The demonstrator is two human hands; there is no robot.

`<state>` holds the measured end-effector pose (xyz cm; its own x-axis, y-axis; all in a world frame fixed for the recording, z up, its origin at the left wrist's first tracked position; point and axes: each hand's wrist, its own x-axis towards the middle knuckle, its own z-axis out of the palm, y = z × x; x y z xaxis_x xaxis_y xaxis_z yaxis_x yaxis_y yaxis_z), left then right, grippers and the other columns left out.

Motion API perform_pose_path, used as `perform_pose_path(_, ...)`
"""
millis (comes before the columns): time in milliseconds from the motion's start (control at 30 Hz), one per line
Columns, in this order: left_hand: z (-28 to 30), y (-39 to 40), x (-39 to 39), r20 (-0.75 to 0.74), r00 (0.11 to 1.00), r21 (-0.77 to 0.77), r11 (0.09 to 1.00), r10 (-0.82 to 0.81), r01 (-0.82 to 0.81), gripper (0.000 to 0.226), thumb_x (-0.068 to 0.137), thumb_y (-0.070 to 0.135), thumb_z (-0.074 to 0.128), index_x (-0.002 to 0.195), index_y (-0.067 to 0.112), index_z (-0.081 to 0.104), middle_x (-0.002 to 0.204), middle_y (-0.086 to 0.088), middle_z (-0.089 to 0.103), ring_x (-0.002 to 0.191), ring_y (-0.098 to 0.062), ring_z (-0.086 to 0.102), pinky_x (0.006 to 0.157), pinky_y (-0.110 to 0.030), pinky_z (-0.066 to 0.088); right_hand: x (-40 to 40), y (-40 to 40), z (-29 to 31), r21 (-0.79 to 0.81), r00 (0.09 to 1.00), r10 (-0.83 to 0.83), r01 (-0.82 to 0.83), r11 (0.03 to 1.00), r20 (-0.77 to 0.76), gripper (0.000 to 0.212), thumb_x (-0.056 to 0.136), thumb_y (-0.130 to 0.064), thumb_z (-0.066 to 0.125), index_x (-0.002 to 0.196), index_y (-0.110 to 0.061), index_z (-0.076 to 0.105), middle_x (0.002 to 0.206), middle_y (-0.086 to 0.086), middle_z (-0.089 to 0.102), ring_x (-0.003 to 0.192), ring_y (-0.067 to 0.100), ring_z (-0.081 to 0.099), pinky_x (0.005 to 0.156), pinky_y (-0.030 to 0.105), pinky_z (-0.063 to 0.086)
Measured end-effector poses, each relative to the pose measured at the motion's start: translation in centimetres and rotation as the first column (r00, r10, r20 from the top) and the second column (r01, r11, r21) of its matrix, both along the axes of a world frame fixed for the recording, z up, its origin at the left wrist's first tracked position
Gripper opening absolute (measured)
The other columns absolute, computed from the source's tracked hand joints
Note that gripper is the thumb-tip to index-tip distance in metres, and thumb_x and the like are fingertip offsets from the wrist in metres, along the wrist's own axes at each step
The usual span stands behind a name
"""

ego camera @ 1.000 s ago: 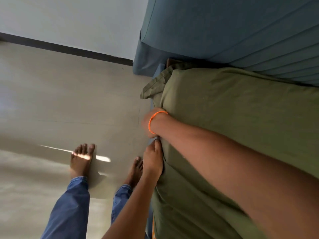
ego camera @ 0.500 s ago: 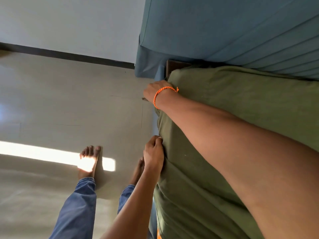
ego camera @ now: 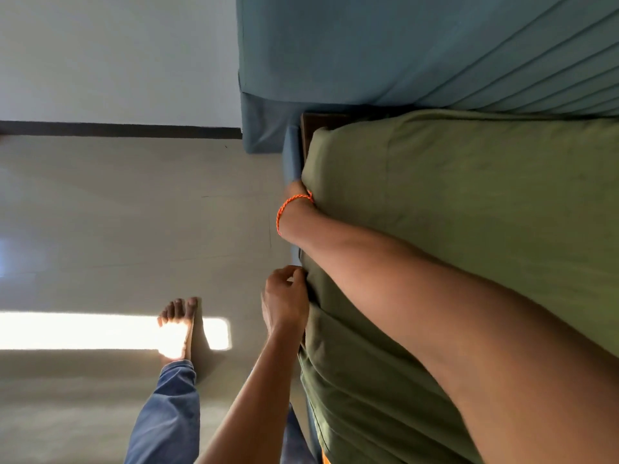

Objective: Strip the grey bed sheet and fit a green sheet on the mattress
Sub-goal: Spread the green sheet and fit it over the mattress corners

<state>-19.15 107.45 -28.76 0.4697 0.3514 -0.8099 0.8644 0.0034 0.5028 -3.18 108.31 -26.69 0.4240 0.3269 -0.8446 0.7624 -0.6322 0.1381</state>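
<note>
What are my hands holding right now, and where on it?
The left hand pinches the green sheet at its side edge along the mattress. The right hand is tucked down beside the mattress, mostly hidden, so its hold cannot be told.

A blown-out sunlight patch glares on the dim floor; edges soft.
</note>
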Motion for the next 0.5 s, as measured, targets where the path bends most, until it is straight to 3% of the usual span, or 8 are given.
perform_pose_path(33,-0.1,0.0,-0.1,0.003,1.0,0.038,0.999,-0.019,0.019,0.031,0.093,0.026,0.05,0.073,0.029,0.075,0.076,0.008,0.072,0.073,-0.017,0.066,0.063,-0.033,0.049,-0.1,0.0,0.1,0.084,1.0,0.026,-0.026,0.996,-0.005,0.035,0.104,-0.024,0.049,0.136,-0.019,0.062,0.14,0.004,0.063,0.128,0.025,0.059,0.082,0.028,0.044)
perform_pose_path(100,0.1,-0.5,0.0,0.006,0.999,0.117,0.993,-0.035,0.034,0.03,0.099,0.029,0.048,0.096,0.024,0.078,0.095,-0.003,0.076,0.084,-0.026,0.068,0.064,-0.034,0.044,-1.1,-0.3,0.4,0.41,0.997,-0.078,0.077,0.909,-0.016,0.029,0.101,-0.032,0.05,0.118,-0.02,0.068,0.122,0.005,0.07,0.113,0.027,0.066,0.082,0.032,0.038)
perform_pose_path(200,1.9,-1.6,0.6,0.151,0.988,0.2,0.978,0.03,-0.061,0.021,0.106,0.032,0.044,0.105,0.02,0.062,0.101,-0.004,0.068,0.091,-0.027,0.062,0.064,-0.036,0.038,-2.8,-3.1,3.0,0.861,0.913,-0.396,0.119,0.494,0.102,0.007,0.088,-0.019,0.061,0.092,-0.017,0.066,0.094,0.006,0.065,0.094,0.032,0.059,0.076,0.04,0.039)
perform_pose_path(233,3.3,-2.4,0.8,0.234,0.972,0.237,0.969,0.014,-0.071,0.017,0.106,0.03,0.043,0.106,0.02,0.057,0.104,-0.002,0.063,0.093,-0.025,0.059,0.067,-0.037,0.038,-3.4,-5.3,3.6,0.905,0.818,-0.557,0.118,0.408,0.144,0.013,0.085,-0.018,0.059,0.096,-0.016,0.066,0.098,0.007,0.063,0.095,0.032,0.056,0.077,0.043,0.04)
perform_pose_path(300,5.5,-3.8,1.0,0.361,0.921,0.356,0.934,-0.144,0.007,0.014,0.103,0.024,0.045,0.115,0.019,0.052,0.116,-0.002,0.055,0.103,-0.024,0.052,0.08,-0.039,0.041,-5.7,-10.0,4.1,0.906,0.538,-0.823,0.233,0.352,0.182,0.029,0.081,-0.021,0.053,0.108,-0.017,0.064,0.111,0.007,0.06,0.1,0.033,0.053,0.083,0.045,0.043)
perform_pose_path(400,7.3,-5.1,0.2,0.348,0.77,0.607,0.755,-0.534,0.249,0.028,0.093,0.015,0.058,0.121,0.019,0.055,0.125,-0.006,0.049,0.112,-0.027,0.046,0.091,-0.043,0.042,-11.5,-16.7,4.5,0.888,0.097,-0.978,0.41,0.209,0.185,0.022,0.082,-0.021,0.056,0.105,-0.019,0.056,0.111,0.008,0.054,0.102,0.034,0.053,0.083,0.049,0.046)
perform_pose_path(467,7.7,-6.0,-1.2,0.326,0.56,0.709,0.589,-0.762,0.388,0.028,0.088,0.014,0.062,0.115,0.02,0.063,0.121,-0.004,0.054,0.111,-0.027,0.047,0.093,-0.044,0.043,-16.0,-19.4,4.7,0.872,-0.047,-0.979,0.465,0.154,0.197,0.021,0.084,-0.018,0.058,0.104,-0.021,0.052,0.109,0.005,0.052,0.101,0.032,0.053,0.081,0.046,0.045)
perform_pose_path(500,7.6,-6.3,-2.0,0.335,0.441,0.727,0.526,-0.833,0.441,0.026,0.088,0.014,0.063,0.113,0.02,0.067,0.12,-0.002,0.056,0.11,-0.026,0.048,0.092,-0.045,0.044,-18.0,-20.0,4.7,0.868,-0.065,-0.98,0.477,0.135,0.188,0.02,0.086,-0.016,0.058,0.105,-0.021,0.052,0.109,0.003,0.052,0.099,0.031,0.053,0.08,0.045,0.043)
